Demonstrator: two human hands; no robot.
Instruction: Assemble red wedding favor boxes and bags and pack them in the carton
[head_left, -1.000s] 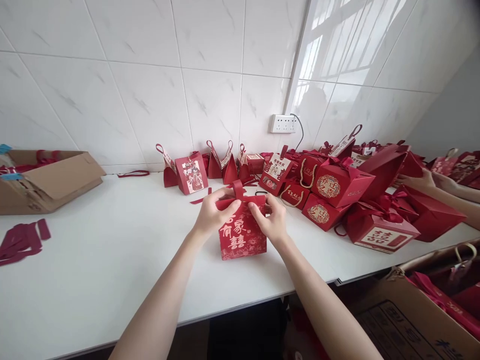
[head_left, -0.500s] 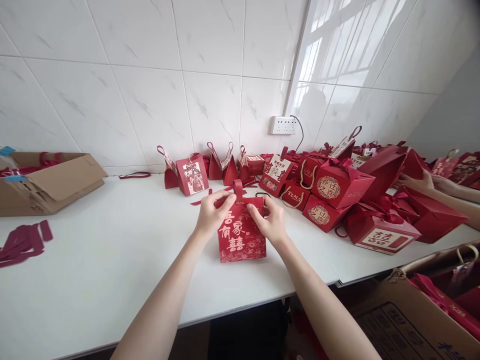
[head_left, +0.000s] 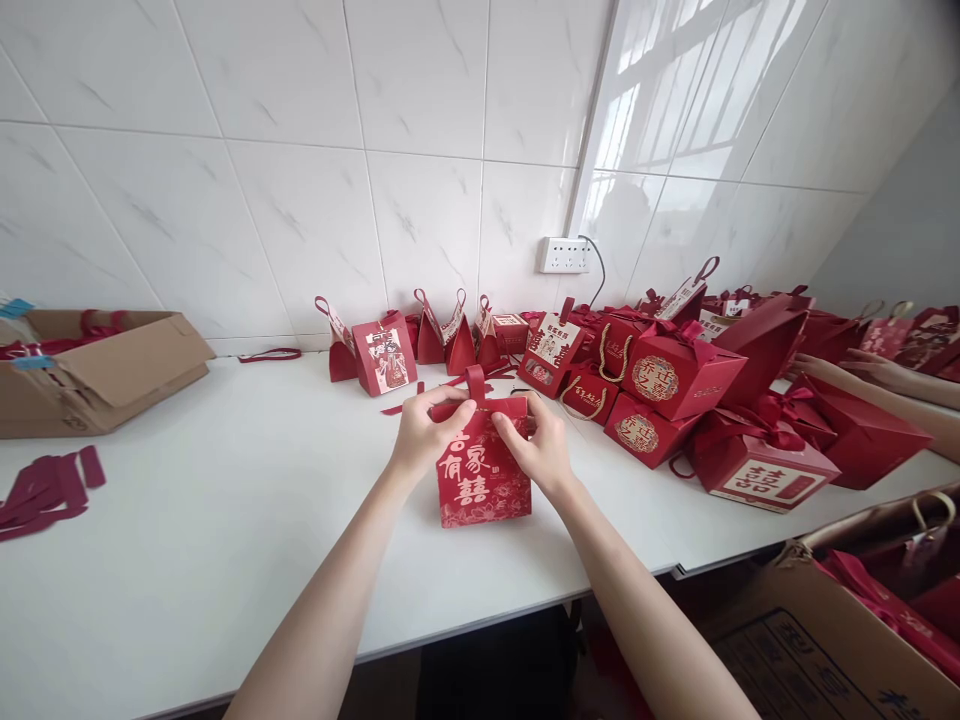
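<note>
A red gift box (head_left: 487,485) with white characters and a flower print stands on the white table (head_left: 262,520) in front of me. Its top edge is pinched at the left corner by my left hand (head_left: 431,425), thumb on the front face. On the right, my right hand (head_left: 536,435) grips the same edge, its thumb also pressed on the front. Between the two hands a red ribbon loop (head_left: 475,382) sticks up from the top. The fingers behind the box are mostly hidden.
Several small red boxes (head_left: 386,358) line the wall. Stacked gift boxes (head_left: 686,375) fill the right side, where another person's hands (head_left: 870,370) reach in. Loose ribbon strips (head_left: 52,490) and a cardboard box (head_left: 150,355) lie left. A carton (head_left: 795,640) stands below, right.
Both hands still hold the gift box in nearly the same place; the thumbs have shifted only slightly. The view has tilted a little.
</note>
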